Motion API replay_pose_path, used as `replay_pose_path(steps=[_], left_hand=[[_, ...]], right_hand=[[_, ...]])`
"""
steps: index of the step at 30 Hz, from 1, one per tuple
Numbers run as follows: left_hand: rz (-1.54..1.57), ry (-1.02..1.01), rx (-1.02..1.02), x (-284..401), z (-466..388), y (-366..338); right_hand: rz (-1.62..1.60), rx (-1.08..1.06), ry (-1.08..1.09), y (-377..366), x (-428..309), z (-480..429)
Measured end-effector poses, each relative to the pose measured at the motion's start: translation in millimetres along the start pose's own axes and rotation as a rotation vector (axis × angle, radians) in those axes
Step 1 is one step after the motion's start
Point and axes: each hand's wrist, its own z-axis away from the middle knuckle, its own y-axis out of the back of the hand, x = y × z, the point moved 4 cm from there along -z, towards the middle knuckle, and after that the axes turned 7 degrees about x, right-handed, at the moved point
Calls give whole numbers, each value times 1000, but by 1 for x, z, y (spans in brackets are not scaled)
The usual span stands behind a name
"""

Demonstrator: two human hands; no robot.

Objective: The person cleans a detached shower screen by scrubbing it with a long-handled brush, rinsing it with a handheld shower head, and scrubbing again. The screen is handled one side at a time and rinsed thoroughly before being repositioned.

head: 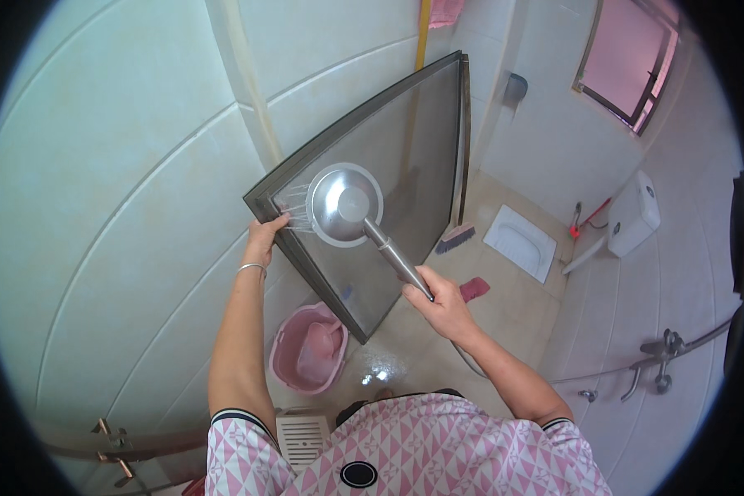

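My right hand [439, 305] grips the handle of a metal handheld shower head [345, 204]. Jets of water leave its far face and strike the upper left corner of a large framed mesh screen [381, 248]. This dark-framed screen stands tilted against the tiled wall. At that same wet corner, my left hand [265, 239] holds the frame, thumb over the near face and fingers mostly hidden behind it. A silver bangle [252, 267] circles my left wrist. Below the right hand the shower hose [469, 361] runs off toward the right wall.
Under the screen's lower left edge stands a pink basin [279, 366] holding a pink dipper [323, 340]. A broom [457, 238], a squat toilet [521, 243] and a dark pink cloth [474, 289] are beyond. A slatted plastic stool [301, 439] is near me. The shower mixer [666, 347] juts from the right wall.
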Motion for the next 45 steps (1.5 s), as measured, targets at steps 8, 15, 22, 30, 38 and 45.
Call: replay_pose_path(steps=[8,15,22,30,38,45], left_hand=[[-21,65,3,-36,2,3],[65,-181,-26,-3,2,5],[-21,-236,14,-3,8,6],[-82,-250,-6,-10,4,6],[-111,-283,-6,-13,-2,7],[-141,-309,-21,-12,1,7]], right_hand=[[7,-52,60,-7,6,7],[58,-72,-61,-12,13,17],[19,-73,-40,-21,17,24],[92,-80,-256,-21,70,60],[84,0,-170,-19,66,68],[179,-42,-227,-22,83,75]])
